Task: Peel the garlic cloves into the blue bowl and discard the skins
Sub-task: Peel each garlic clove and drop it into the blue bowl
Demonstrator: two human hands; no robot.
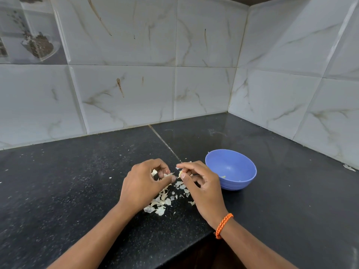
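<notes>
Head-worn view, looking forward and down, close over countertop (77,181) corner

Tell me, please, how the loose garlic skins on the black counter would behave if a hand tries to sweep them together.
The garlic skins look thin, curled and papery, so they are probably very light and may scatter or flutter rather than slide as one pile. Many flakes are tiny and spread over the speckled counter, so some would likely stay behind. They seem brittle and may crumble further.

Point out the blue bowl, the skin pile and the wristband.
Blue bowl (245,160): head view, far rim.
Skin pile (159,203): head view, middle of the heap.
Wristband (224,224): head view, orange cord on right wrist.
</notes>
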